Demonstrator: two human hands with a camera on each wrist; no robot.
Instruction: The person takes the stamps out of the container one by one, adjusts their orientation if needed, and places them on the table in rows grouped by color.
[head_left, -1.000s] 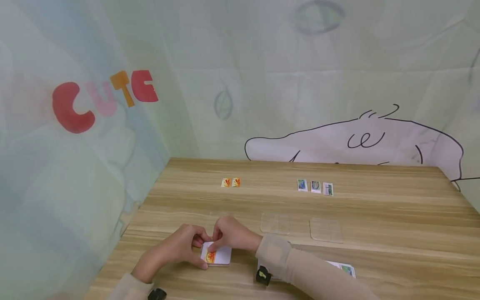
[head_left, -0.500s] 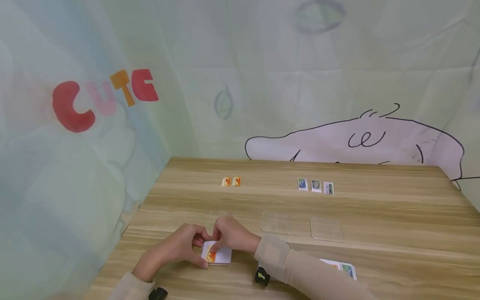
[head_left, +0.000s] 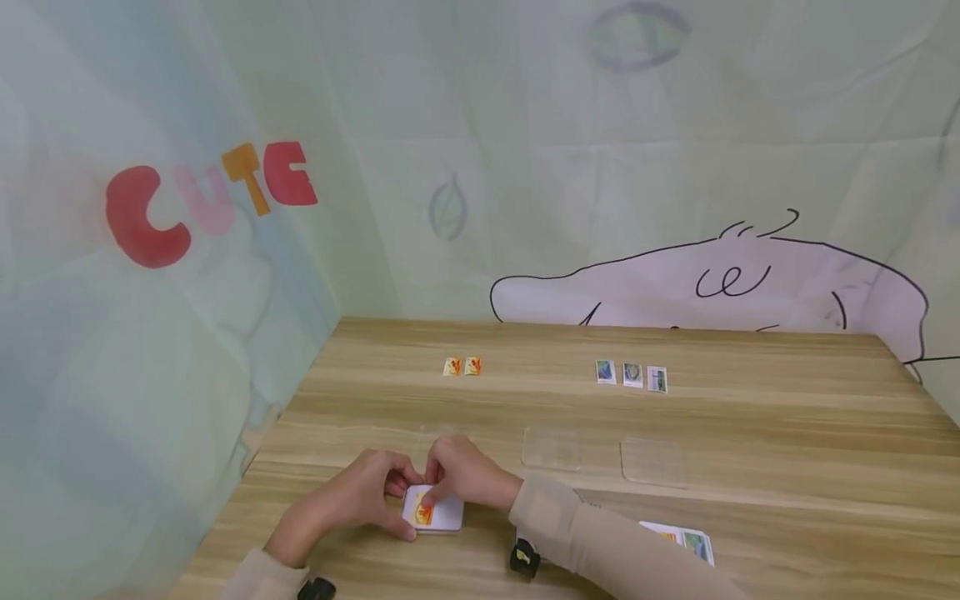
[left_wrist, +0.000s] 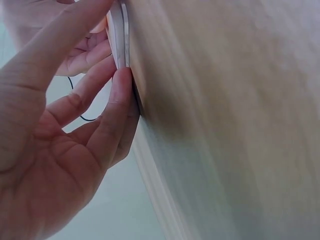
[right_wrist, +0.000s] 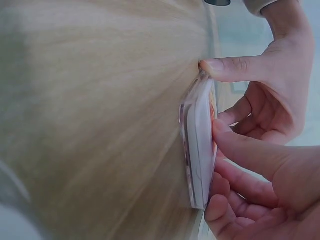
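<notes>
A small stack of white rounded cards point(head_left: 446, 515) lies near the front of the table, its top card bearing an orange-and-yellow picture. In the right wrist view a clear plastic holder point(right_wrist: 184, 127) shows under the cards. My left hand point(head_left: 360, 493) grips the stack from the left, thumb at the near corner and fingers at the far side. My right hand point(head_left: 471, 472) holds it from the far right, with the thumb on the picture and curled fingers at the far edge. The left wrist view shows the left fingertips point(left_wrist: 121, 85) touching the stack's edge.
Two small orange picture cards point(head_left: 472, 367) lie at the table's back left, and three blue-green ones point(head_left: 632, 375) at the back right. Clear flat squares point(head_left: 551, 448) sit mid-table, one partly behind my right hand. More picture cards point(head_left: 678, 535) lie partly under the right forearm.
</notes>
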